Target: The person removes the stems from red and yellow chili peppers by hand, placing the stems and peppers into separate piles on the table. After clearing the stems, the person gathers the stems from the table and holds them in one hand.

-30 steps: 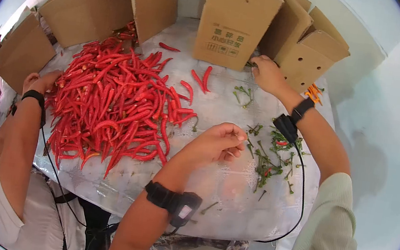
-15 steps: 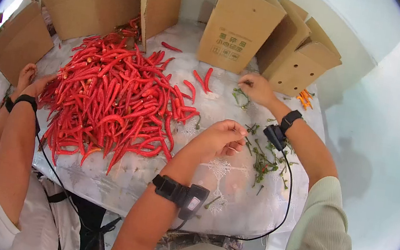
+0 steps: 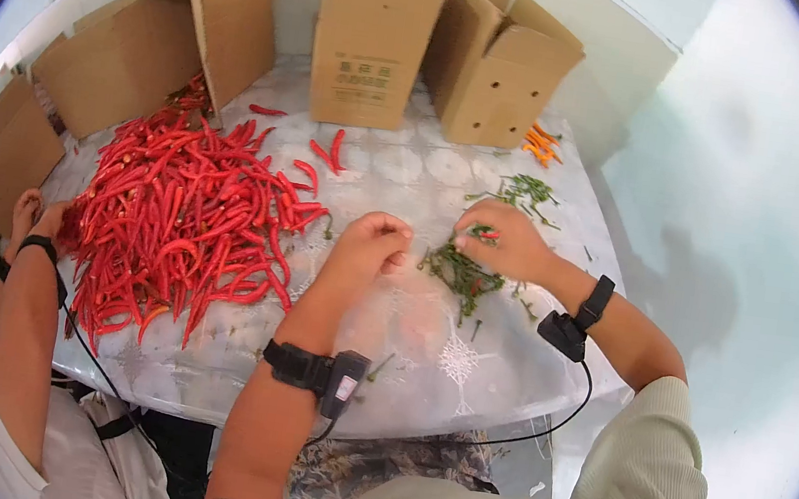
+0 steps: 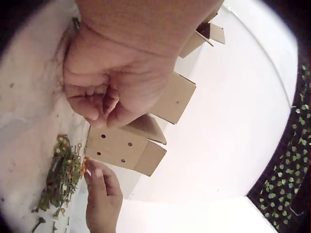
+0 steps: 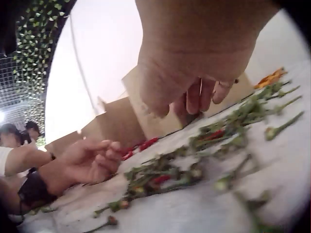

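My left hand hovers over the cloth between the red chili peppers and the green pepper stems. Its fingers are loosely curled, the thumb near the index fingertip, and nothing shows between them in the left wrist view. My right hand is over the far side of the stem pile, its fingers bent down and holding a few green stems with a red bit among them. The right wrist view has the curled fingers just above the stems; the palm side is mostly hidden.
Cardboard boxes stand along the back, one with round holes. Orange peppers and more stems lie to the right. Another person's hands are at the pile's left edge. A cable hangs near the front.
My right hand has come back from near the boxes to the stem pile, bringing stems from the loose cluster behind. The left hand stays beside the pile; the head view has shifted rightward.
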The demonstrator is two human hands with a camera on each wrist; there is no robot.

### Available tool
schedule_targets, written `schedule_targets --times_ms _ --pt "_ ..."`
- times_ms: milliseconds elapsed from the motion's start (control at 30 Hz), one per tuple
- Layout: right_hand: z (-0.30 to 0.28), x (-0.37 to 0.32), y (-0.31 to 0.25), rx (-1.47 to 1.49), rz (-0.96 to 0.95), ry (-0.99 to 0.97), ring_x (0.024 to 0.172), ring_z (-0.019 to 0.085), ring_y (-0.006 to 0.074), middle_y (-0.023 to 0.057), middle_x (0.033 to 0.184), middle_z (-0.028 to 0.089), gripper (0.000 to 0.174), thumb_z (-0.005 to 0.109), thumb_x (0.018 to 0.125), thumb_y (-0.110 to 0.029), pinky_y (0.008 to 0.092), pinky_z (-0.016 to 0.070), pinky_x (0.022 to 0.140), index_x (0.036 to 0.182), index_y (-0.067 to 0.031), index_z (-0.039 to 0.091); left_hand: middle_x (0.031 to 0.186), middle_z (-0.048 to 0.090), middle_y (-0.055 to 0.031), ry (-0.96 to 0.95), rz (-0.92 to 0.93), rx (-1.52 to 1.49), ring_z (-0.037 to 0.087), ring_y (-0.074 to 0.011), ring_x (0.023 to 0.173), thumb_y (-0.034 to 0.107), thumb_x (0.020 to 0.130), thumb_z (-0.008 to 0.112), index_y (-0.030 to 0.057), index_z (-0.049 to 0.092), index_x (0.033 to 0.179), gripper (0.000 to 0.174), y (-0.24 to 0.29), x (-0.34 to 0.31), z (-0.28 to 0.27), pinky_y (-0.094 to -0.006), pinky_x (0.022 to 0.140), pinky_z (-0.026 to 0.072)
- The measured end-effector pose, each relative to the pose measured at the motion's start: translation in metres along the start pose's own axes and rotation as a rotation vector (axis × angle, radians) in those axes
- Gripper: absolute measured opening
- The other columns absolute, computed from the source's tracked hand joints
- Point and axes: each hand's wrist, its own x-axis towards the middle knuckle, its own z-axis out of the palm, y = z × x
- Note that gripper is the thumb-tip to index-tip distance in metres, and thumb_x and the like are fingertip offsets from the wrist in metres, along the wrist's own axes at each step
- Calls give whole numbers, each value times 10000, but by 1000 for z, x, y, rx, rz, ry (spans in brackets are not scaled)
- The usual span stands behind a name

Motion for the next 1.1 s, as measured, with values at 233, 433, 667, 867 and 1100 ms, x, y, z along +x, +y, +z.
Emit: schedule_targets --times_ms 233,433,667,867,1100 --pt "-43 -124 100 -280 725 550 1086 569 322 171 1126 619 345 634 874 -280 415 444 946 1115 -34 619 806 637 -97 7 158 1023 622 -221 726 218 729 800 18 595 1000 394 33 -44 -2 -339 645 493" --pt "-26 -183 112 -334 810 613 1188 495 377 231 1248 548 457 600 891 -295 441 384 1025 1227 10 544 768 632 -99 -243 3 1374 624 -220 701 188 672 819 23 582 954 404 45 -111 19 -337 636 495" --pt "32 -76 81 40 491 626 1193 494 361 224 1234 553 422 584 908 -311 434 383 1026 1212 -18 562 719 623 -81 -217 264 1443 625 -209 680 85 705 734 16 570 860 235 -1 -89 58 -339 630 499" --pt "-4 -26 94 13 321 734 1009 586 349 164 1020 636 215 583 886 -260 429 454 894 961 -76 664 927 625 -96 -94 366 1027 631 -197 835 39 749 713 18 571 1041 325 -10 -53 86 -324 730 528" --pt "-19 -19 178 -46 536 552 1046 591 349 169 1082 656 302 536 897 -282 424 462 918 1055 -66 675 1120 557 -143 255 399 1143 589 -252 993 98 719 759 38 516 1202 545 -2 -48 46 -355 820 519"
